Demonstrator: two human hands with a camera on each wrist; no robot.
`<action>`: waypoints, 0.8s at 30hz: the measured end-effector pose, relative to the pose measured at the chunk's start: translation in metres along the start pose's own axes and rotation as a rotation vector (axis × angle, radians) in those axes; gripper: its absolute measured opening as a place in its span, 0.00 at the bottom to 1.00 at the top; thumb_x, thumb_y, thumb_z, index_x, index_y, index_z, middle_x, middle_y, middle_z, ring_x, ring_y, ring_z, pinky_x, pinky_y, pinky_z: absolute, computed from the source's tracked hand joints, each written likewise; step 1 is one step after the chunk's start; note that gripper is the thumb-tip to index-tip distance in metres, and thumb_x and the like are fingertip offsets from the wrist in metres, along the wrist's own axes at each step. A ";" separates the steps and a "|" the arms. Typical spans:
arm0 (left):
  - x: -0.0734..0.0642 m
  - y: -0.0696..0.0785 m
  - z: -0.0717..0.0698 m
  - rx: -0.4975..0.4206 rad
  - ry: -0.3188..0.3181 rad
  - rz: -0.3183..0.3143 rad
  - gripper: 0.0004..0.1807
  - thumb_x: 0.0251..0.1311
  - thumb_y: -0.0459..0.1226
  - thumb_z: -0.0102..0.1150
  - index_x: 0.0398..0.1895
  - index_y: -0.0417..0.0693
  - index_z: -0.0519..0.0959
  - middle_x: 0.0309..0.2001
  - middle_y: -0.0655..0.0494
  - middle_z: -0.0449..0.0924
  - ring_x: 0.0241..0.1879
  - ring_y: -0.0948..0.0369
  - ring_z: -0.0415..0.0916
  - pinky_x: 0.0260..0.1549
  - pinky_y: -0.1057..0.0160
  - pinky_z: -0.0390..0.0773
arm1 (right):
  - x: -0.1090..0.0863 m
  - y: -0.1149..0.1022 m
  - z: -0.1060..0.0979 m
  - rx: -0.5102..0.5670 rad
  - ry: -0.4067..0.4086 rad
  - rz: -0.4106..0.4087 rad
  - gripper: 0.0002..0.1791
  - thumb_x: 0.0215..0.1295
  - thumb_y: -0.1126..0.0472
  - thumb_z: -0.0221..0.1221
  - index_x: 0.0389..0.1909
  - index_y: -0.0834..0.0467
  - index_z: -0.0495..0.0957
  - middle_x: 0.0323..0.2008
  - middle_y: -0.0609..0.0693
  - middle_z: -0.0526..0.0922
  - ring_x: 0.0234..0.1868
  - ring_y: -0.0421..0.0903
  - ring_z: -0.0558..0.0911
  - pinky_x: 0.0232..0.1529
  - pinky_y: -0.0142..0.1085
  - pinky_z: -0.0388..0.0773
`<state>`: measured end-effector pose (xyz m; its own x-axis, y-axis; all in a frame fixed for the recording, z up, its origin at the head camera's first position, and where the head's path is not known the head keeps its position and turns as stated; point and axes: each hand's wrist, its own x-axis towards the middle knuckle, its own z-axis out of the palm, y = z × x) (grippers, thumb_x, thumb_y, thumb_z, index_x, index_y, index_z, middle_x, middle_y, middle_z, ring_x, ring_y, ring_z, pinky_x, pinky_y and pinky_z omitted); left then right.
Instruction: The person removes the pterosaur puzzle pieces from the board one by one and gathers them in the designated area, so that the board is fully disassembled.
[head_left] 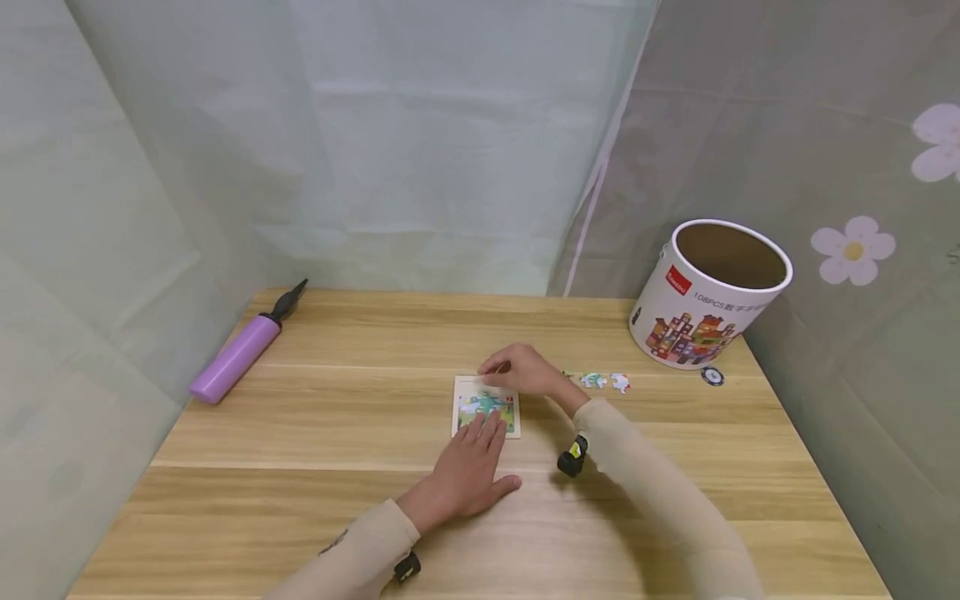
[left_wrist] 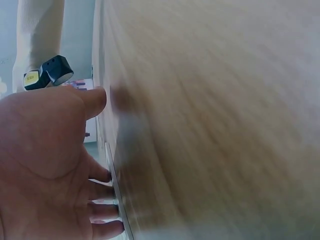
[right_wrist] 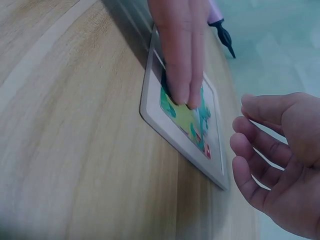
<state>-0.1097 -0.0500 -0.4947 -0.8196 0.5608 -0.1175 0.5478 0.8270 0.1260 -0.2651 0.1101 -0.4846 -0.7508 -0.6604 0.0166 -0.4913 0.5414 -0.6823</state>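
Note:
A small square jigsaw board [head_left: 466,385] with a pale frame and a green-and-blue picture lies on the table. My left hand [head_left: 468,471] rests on its near part, fingers straight and fingertips on the picture. In the right wrist view, two left-hand fingers [right_wrist: 180,65] touch the picture. My right hand [head_left: 525,371] hovers at the board's far right edge. Its fingers [right_wrist: 242,145] are loosely bent and apart from the thumb, with nothing visible between them. Several loose jigsaw pieces [head_left: 594,380] lie on the table to the right, partly hidden by the right wrist.
A white printed bucket [head_left: 678,312] stands at the back right, a round black-and-white disc [head_left: 712,376] beside it. A purple hand pump [head_left: 238,357] with a black nozzle lies at the left. Curtains [head_left: 450,150] hang behind the wooden table [head_left: 337,425].

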 end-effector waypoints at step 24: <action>0.000 0.003 0.001 0.042 -0.026 -0.024 0.48 0.72 0.63 0.46 0.78 0.33 0.57 0.79 0.41 0.54 0.79 0.46 0.52 0.74 0.50 0.59 | 0.015 -0.011 0.020 -0.114 -0.137 -0.051 0.06 0.68 0.57 0.67 0.40 0.52 0.91 0.38 0.43 0.88 0.39 0.35 0.82 0.46 0.31 0.79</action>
<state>-0.1073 -0.0473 -0.4954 -0.8281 0.5414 -0.1455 0.5353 0.8407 0.0812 -0.2621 0.0837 -0.4920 -0.6603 -0.7489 -0.0559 -0.5800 0.5558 -0.5956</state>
